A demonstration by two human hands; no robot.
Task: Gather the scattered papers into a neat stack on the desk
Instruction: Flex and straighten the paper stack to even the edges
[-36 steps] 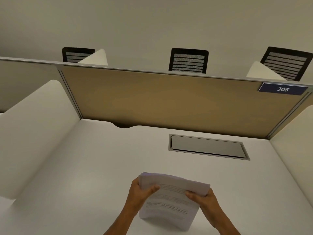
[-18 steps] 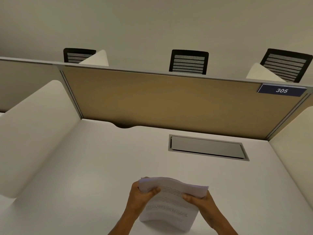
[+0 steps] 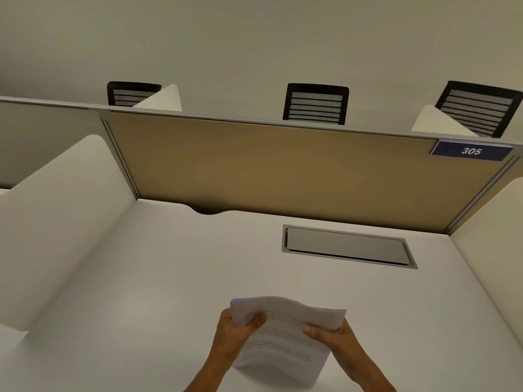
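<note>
Squaring step: left hand [image 3: 236, 333] and right hand [image 3: 331, 335] each grip a top corner of the paper stack [image 3: 283, 335], held upright near the desk [image 3: 141, 278] front edge, top bowed; next likely tap edges flush, lay flat.

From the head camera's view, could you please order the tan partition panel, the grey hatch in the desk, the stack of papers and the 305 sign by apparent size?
1. Tan partition panel
2. Grey hatch and stack of papers: look alike, and the papers are nearer the camera, so unranked
3. 305 sign
</note>
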